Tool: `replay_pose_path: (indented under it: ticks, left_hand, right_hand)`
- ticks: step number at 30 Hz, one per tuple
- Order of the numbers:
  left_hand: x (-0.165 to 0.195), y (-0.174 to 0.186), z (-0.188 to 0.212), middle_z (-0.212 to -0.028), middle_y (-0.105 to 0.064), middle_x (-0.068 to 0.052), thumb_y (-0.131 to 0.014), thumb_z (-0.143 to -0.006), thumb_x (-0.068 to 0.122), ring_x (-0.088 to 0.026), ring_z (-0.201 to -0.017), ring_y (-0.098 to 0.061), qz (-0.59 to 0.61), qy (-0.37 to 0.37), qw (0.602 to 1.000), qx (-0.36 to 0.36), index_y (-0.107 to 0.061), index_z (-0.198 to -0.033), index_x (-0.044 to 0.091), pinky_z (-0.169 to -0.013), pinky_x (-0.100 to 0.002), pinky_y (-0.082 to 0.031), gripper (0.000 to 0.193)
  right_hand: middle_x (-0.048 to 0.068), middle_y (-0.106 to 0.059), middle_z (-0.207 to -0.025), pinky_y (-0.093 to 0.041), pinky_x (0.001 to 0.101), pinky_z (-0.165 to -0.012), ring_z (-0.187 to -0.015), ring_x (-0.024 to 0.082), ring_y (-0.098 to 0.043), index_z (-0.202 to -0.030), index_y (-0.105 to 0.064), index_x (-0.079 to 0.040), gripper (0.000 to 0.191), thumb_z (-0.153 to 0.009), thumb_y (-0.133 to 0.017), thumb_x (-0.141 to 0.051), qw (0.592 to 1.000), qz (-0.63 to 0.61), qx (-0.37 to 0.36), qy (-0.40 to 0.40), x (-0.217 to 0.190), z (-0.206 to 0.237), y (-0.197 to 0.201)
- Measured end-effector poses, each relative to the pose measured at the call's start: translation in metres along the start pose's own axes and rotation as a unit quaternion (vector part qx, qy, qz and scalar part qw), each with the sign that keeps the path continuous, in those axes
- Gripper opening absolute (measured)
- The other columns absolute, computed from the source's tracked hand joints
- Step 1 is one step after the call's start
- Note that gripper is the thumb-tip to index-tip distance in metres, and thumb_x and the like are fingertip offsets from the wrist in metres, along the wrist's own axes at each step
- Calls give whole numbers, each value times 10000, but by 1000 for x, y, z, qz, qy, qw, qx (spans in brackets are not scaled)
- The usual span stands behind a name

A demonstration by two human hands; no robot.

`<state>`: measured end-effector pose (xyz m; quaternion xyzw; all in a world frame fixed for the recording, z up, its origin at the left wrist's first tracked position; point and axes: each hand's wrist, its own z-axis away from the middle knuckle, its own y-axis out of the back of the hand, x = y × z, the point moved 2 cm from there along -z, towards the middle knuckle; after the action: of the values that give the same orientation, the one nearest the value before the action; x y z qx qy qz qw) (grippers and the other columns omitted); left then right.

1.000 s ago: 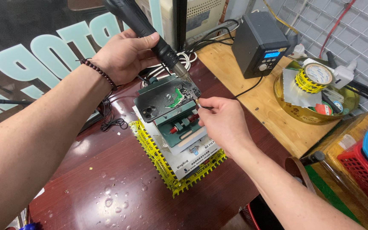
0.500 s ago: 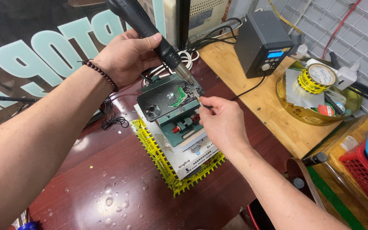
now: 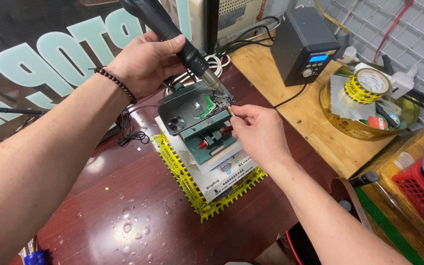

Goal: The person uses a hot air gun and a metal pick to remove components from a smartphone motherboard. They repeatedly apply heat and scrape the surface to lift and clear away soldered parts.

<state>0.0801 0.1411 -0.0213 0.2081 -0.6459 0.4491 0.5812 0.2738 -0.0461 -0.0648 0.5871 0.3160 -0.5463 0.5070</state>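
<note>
My left hand (image 3: 145, 61) grips a black hot-air wand (image 3: 172, 34), whose metal nozzle points down at a small circuit board (image 3: 212, 102). The board sits clamped in a green holder (image 3: 207, 135) beside a dark phone back cover (image 3: 185, 115). My right hand (image 3: 258, 135) pinches thin tweezers (image 3: 230, 111) with their tip at the board's right edge. The holder rests on a white box (image 3: 222, 172) wrapped in yellow warning tape. A beaded bracelet circles my left wrist.
A black rework station (image 3: 305, 46) with a blue display stands on the wooden bench (image 3: 315, 132) at the right. A glass bowl (image 3: 339, 118) holds a yellow tape roll. A red basket (image 3: 423, 196) lies at the far right. Water drops dot the dark red tabletop (image 3: 123, 216).
Both hands and the wand stay at the board; only the camera view has shifted slightly.
</note>
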Motion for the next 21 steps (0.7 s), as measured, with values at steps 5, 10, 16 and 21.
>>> replay_pose_path:
  ticks: [5, 10, 16, 21]
  left_hand:
    - [-6, 3, -7, -1096, -715, -97, -695, -957, 145, -252, -1097, -718, 27, 11, 999, 14, -616, -1095, 32, -1064, -437, -605, 194]
    - [-3, 8, -19, -1158, -663, -72, -686, -976, 181, -258, -1144, -664, 53, -15, 998, -10, -607, -1129, 57, -1114, -475, -553, 213]
    - [5, 22, -15, -1197, -651, -47, -688, -971, 195, -240, -1159, -653, 31, -4, 999, 20, -614, -1152, 83, -1109, -467, -529, 226]
    - [4, 13, -10, -1137, -689, -72, -700, -962, 165, -259, -1131, -692, 30, -3, 999, 17, -624, -1111, 47, -1087, -474, -572, 205]
  right_hand:
    - [44, -592, -712, -297, 224, -403, -454, 58, -400, -1227, -689, 23, 320, -923, -652, -70, 958, -248, -82, -116, 6, -5, 19]
    - [55, -631, -751, -304, 216, -406, -453, 54, -413, -1273, -644, -27, 353, -929, -610, -97, 926, -343, -44, -152, 1, 5, 26]
    - [84, -742, -814, -427, 233, -473, -527, 53, -535, -1236, -706, -28, 321, -934, -640, -112, 999, -13, -5, -43, -11, 18, 16]
    - [56, -756, -827, -481, 238, -502, -566, 68, -598, -1205, -734, -46, 315, -903, -662, -96, 996, 78, -3, -49, -23, 10, 14]
